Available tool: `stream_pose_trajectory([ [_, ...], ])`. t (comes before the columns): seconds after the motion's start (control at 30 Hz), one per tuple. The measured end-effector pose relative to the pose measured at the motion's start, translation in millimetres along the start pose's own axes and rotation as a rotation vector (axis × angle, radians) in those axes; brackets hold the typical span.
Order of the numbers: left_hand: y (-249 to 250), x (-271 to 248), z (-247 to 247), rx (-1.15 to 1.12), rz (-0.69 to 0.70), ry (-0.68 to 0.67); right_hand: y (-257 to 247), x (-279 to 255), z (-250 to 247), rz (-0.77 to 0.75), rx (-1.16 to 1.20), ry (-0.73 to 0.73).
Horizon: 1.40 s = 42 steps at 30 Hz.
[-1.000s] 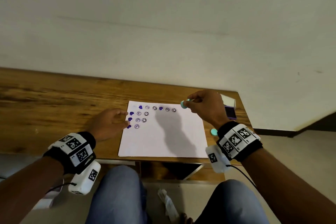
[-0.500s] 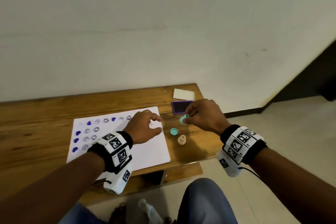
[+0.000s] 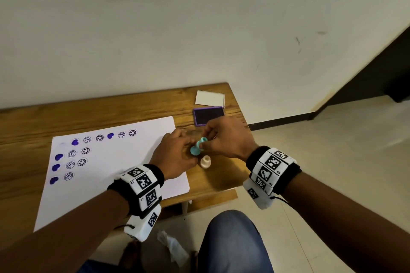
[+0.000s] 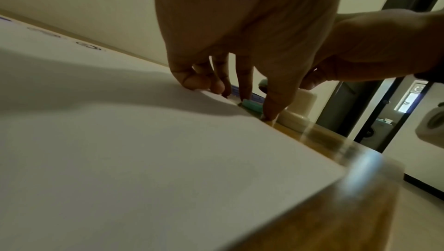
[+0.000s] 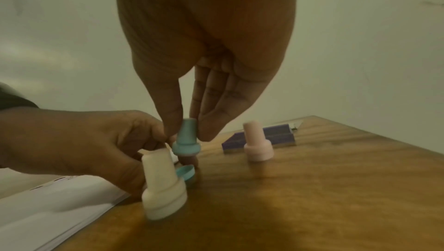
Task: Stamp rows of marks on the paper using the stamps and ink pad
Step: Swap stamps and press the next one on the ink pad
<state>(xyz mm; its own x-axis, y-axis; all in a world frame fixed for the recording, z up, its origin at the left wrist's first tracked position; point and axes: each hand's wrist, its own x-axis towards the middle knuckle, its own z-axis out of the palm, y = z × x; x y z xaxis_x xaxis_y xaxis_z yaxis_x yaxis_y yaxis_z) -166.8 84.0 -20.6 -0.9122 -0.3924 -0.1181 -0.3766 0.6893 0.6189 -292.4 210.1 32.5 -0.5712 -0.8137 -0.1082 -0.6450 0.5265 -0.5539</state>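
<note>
My right hand pinches the teal stamp by its handle, face down just above the table; the right wrist view shows this grip on the teal stamp. My left hand reaches beside it, and its thumb and a finger pinch a teal cap lying at the paper's right edge. That cap sits directly under the stamp. The white paper carries rows of purple hearts and round faces at its left. The purple ink pad lies open behind the hands.
A cream stamp stands just right of the paper, and a pink stamp stands in front of the ink pad. The pad's white lid lies near the wall. The wooden table's right edge is close to the hands.
My left hand left the paper's left side and came to the cap at the right edge. My right hand carried the teal stamp off the paper to above the cap.
</note>
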Motion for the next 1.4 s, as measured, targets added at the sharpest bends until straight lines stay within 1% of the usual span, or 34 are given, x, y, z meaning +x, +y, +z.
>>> stream_pose_trajectory([
  [0.2,-6.3,2.7,3.3,-0.048,0.001,0.03,1.8,2.9,9.7,-0.026,0.021,-0.002],
  [0.47,-10.6,4.2,7.2,-0.082,-0.007,0.051,1.0,4.9,18.6,-0.03,-0.01,-0.012],
  [0.67,-8.9,6.7,5.5,-0.041,-0.005,0.012,-6.1,5.7,20.2,-0.059,-0.062,-0.027],
  [0.87,-10.9,7.9,4.4,-0.036,-0.022,-0.022,-12.6,9.8,15.4,-0.024,-0.099,-0.067],
  [0.97,-9.3,6.9,1.6,-0.021,-0.027,-0.043,-17.3,9.1,15.3,-0.038,-0.156,-0.076],
  [1.1,-6.6,5.8,-2.2,-0.04,-0.009,-0.031,-23.4,4.1,16.3,-0.076,-0.208,-0.074],
  [1.3,2.1,5.4,-4.3,-0.035,-0.036,-0.033,-27.7,3.9,16.5,-0.041,-0.214,-0.072],
  [1.4,3.5,5.4,-5.3,-0.038,-0.048,-0.045,-29.5,3.9,19.5,-0.054,-0.234,-0.059],
])
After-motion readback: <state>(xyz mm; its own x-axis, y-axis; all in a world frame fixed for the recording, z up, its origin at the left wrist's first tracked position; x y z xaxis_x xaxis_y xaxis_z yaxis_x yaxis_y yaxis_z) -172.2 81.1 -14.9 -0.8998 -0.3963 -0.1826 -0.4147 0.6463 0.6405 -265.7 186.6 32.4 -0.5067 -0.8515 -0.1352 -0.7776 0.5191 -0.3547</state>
